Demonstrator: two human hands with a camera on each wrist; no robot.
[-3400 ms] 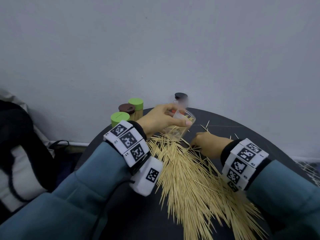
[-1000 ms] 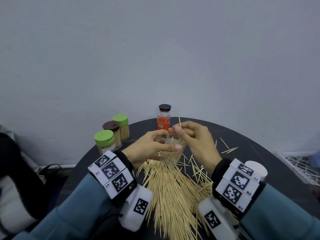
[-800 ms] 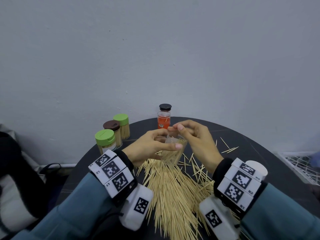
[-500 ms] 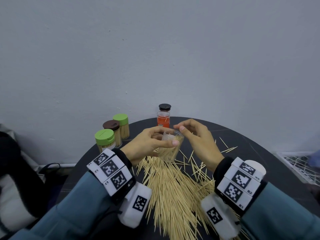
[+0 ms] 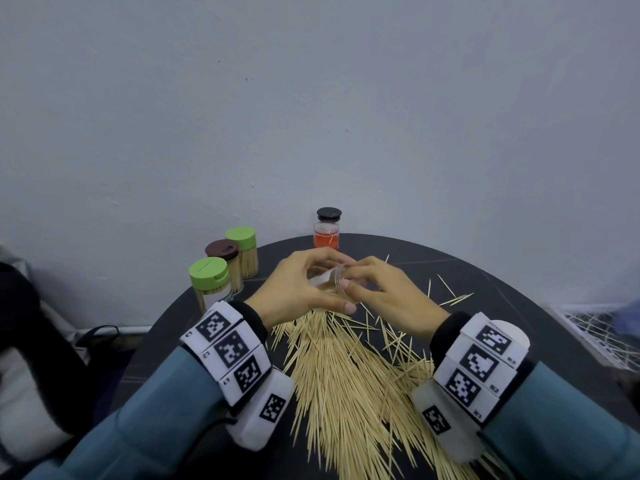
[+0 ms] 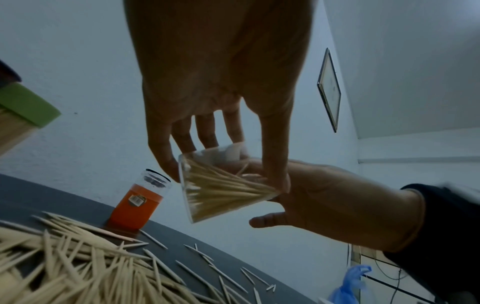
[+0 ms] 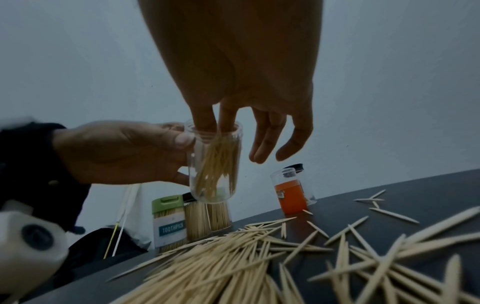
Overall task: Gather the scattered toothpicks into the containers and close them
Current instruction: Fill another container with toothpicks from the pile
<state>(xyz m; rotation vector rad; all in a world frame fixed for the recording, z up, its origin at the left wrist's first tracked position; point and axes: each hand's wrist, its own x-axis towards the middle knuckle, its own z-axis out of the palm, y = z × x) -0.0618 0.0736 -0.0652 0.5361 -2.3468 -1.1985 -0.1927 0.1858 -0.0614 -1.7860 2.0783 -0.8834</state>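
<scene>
A clear plastic container (image 5: pixel 323 278) partly filled with toothpicks is held tilted above the black round table (image 5: pixel 519 306), its mouth turned toward my right hand. My left hand (image 5: pixel 341 283) grips its body between thumb and fingers, as the left wrist view shows (image 6: pixel 227 179). On my right hand (image 5: pixel 353 278), the thumb and forefinger reach into the container's mouth (image 7: pixel 215 127) and pinch the top of a bundle of toothpicks (image 7: pixel 218 164); its other fingers hang loose. A large pile of loose toothpicks (image 5: pixel 346 375) lies below both hands.
Two green-lidded jars (image 5: pixel 209 282) (image 5: pixel 245 251) and a brown-lidded one (image 5: pixel 224 261), all full of toothpicks, stand at the table's back left. An orange jar with a black lid (image 5: pixel 326 233) stands behind the hands. Stray toothpicks (image 5: pixel 450 299) lie right. A white wire rack (image 5: pixel 595 334) is beyond the table's right edge.
My right hand rose from the pile with toothpicks and brought them into the container's mouth. Over the last second my left hand tilted the container further toward the right hand.
</scene>
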